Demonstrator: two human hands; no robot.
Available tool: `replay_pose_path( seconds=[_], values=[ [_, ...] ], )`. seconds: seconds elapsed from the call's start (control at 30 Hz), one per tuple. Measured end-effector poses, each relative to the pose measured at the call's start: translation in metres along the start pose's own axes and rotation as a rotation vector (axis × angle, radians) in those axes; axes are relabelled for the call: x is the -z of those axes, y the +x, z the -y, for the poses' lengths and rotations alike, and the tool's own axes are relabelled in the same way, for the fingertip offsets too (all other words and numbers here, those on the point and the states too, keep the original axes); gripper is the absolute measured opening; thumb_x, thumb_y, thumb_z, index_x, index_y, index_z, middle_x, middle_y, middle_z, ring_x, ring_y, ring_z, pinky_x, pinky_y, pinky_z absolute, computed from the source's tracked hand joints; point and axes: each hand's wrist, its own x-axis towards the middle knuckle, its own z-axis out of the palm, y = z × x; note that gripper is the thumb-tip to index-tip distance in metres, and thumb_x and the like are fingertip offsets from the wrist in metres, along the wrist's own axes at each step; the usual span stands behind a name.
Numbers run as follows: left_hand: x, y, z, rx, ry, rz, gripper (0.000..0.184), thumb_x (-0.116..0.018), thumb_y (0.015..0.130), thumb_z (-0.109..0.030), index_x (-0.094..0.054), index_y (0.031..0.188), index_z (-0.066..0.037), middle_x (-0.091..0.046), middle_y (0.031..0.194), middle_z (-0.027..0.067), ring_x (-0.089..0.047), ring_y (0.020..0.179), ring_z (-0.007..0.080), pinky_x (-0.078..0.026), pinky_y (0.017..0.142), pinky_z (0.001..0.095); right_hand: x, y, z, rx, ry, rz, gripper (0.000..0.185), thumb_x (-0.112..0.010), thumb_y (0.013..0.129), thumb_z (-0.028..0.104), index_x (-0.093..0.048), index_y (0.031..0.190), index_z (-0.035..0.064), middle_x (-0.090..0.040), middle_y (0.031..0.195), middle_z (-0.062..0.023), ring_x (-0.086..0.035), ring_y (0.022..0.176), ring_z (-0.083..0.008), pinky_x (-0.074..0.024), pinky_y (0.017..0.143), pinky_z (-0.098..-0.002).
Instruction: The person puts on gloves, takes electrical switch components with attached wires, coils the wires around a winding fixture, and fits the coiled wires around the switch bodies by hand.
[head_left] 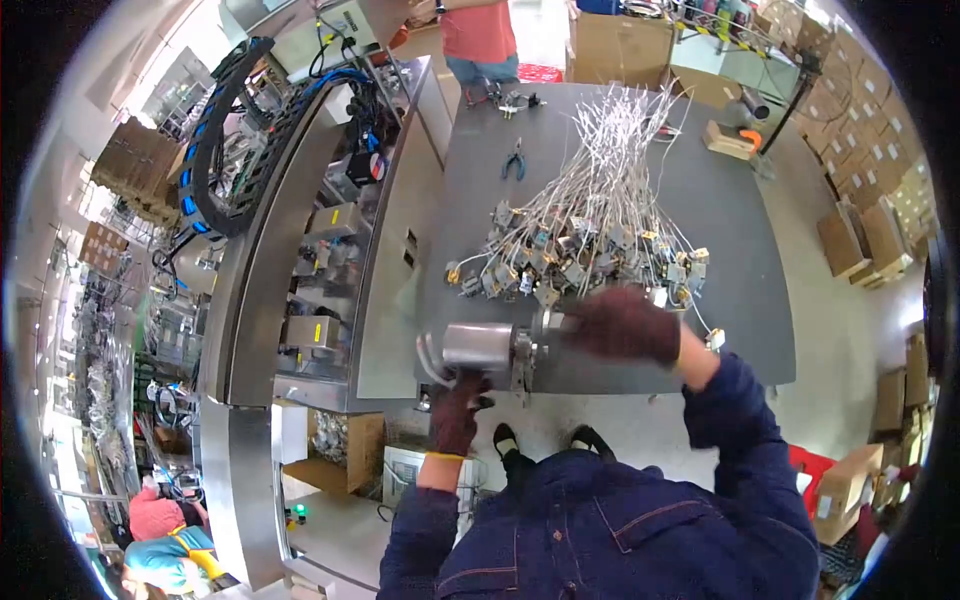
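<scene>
My left hand [458, 412], in a dark glove, is closed at the underside of a silver metal cylinder [478, 344] at the table's front edge; what its fingers grip is hidden. Gloved too, my right hand [625, 328] is smeared by motion, just right of the metal fitting [528, 345] on the cylinder's end. Beyond my hands lies a large heap of small metal parts [575, 255] with white wires [610, 150] fanning toward the back of the grey table [720, 230].
Blue-handled pliers [513, 160] lie on the table. A person [480, 35] in a red top stands at the far edge. Left of the table is a metal machine [390, 270] with cables. A cardboard box [735, 140] sits back right. Two more people [170, 555] are at lower left.
</scene>
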Motion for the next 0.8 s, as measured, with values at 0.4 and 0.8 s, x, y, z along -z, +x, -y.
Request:
replay_pose_path(
  seconds=[0.4, 0.8],
  values=[
    [0.014, -0.087, -0.003, 0.28, 0.259, 0.675, 0.038, -0.059, 0.089, -0.014, -0.052, 0.124, -0.003, -0.066, 0.095, 0.0102, -0.064, 0.085, 0.0225, -0.051, 0.076, 0.034, -0.072, -0.007, 0.068, 0.621, -0.04, -0.096, 0.027, -0.056, 0.084, 0.027, -0.059, 0.103, 0.0083, -0.064, 0.081, -0.012, -0.065, 0.074, -0.0295, -0.0523, 0.062, -0.0415],
    [-0.049, -0.029, -0.119, -0.117, -0.088, -0.089, 0.041, -0.046, 0.094, -0.019, -0.046, 0.13, 0.002, -0.053, 0.125, 0.0153, -0.052, 0.114, 0.0221, -0.041, 0.097, 0.0329, -0.093, -0.027, 0.071, -0.223, 1.078, -0.178, 0.037, -0.049, 0.094, 0.013, -0.048, 0.13, 0.0087, -0.064, 0.108, -0.0141, -0.066, 0.085, -0.028, -0.0531, 0.072, -0.0376]
  ],
)
